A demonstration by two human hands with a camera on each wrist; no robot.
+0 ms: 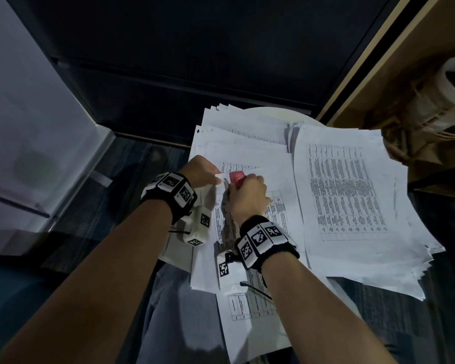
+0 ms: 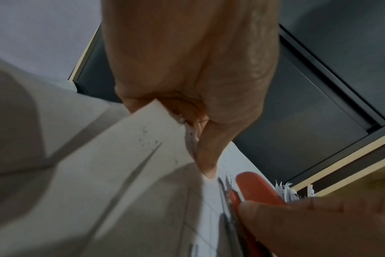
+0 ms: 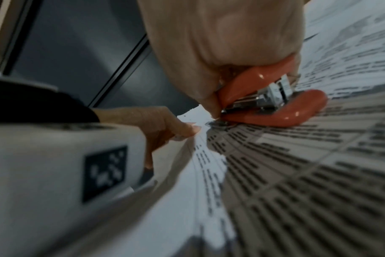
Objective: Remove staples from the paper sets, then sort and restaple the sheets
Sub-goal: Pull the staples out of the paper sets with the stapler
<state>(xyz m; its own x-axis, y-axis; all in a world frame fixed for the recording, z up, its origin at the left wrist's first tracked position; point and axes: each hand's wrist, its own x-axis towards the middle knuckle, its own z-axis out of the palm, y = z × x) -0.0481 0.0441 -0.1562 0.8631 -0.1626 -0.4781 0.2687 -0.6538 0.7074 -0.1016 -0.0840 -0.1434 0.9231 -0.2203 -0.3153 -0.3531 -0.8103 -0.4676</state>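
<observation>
Right hand [image 1: 247, 195] clenches the red stapler [image 1: 237, 177] – its tip just right of the paper corner [image 1: 219, 177] that the left hand [image 1: 200, 170] pinches – centre frame

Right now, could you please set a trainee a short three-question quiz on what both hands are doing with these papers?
1. True or false: the right hand holds a red stapler.
2. What does the left hand pinch? A) a pen B) the corner of the paper set C) a tape roll
3. Fill in: the stapler's metal tail works at the set's ____ corner, seen from the head view.

Key: 1 true; 2 B; 3 top-left.
</observation>
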